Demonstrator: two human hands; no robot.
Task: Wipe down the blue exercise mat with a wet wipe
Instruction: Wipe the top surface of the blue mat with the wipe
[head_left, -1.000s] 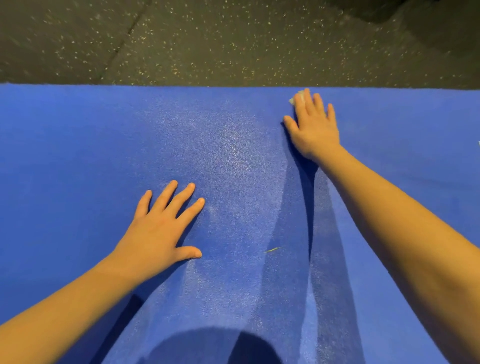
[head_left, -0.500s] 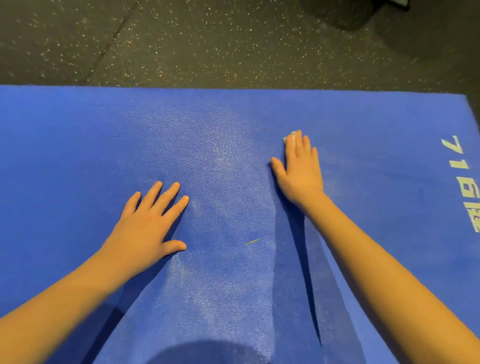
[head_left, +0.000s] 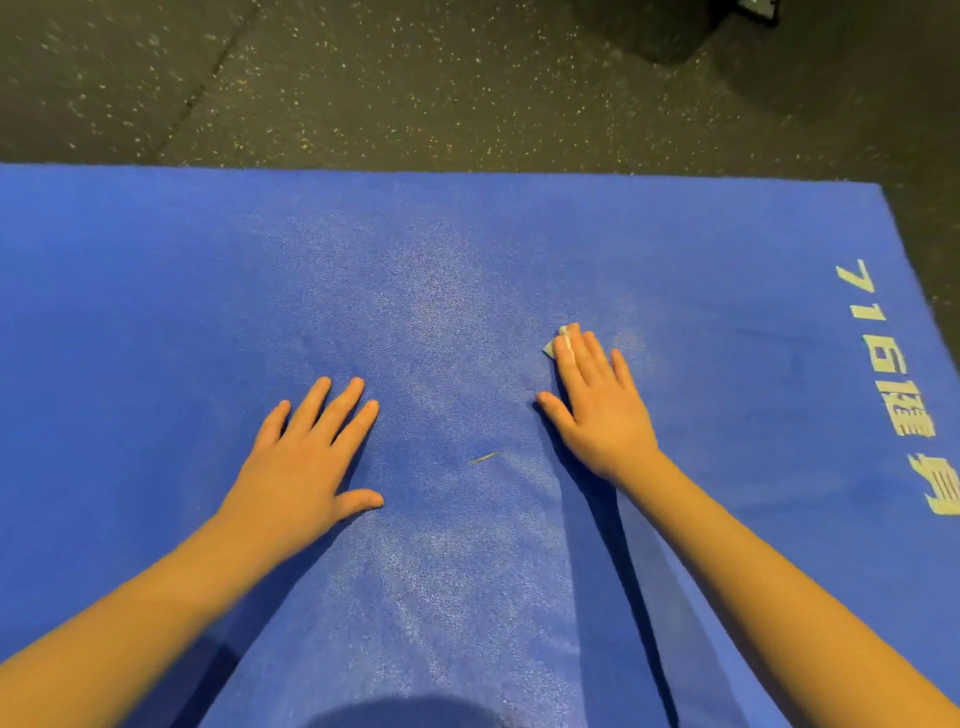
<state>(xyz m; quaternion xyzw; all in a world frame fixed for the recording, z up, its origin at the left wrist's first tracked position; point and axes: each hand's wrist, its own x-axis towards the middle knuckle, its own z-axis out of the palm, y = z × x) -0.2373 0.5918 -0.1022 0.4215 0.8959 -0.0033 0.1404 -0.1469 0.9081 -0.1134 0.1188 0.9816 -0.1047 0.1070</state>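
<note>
Mat (head_left: 156, 312) is blue with pale lettering (head_left: 893, 384), lying on dark speckled floor (head_left: 415, 78). Left hand (head_left: 306, 457) rests flat, fingers spread; right hand (head_left: 597, 410) presses wipe (head_left: 551, 347) flat.

Broad open mat (head_left: 156, 312) is seen left of the left hand (head_left: 306, 467) and beyond the right hand (head_left: 602, 410) — the strip between them is interrupted only by a small pale strand (head_left: 484, 457). Speckled floor (head_left: 415, 78) is met past the far edge.

Right hand (head_left: 602, 410) over wipe (head_left: 552, 346) on mat (head_left: 156, 312)
</note>
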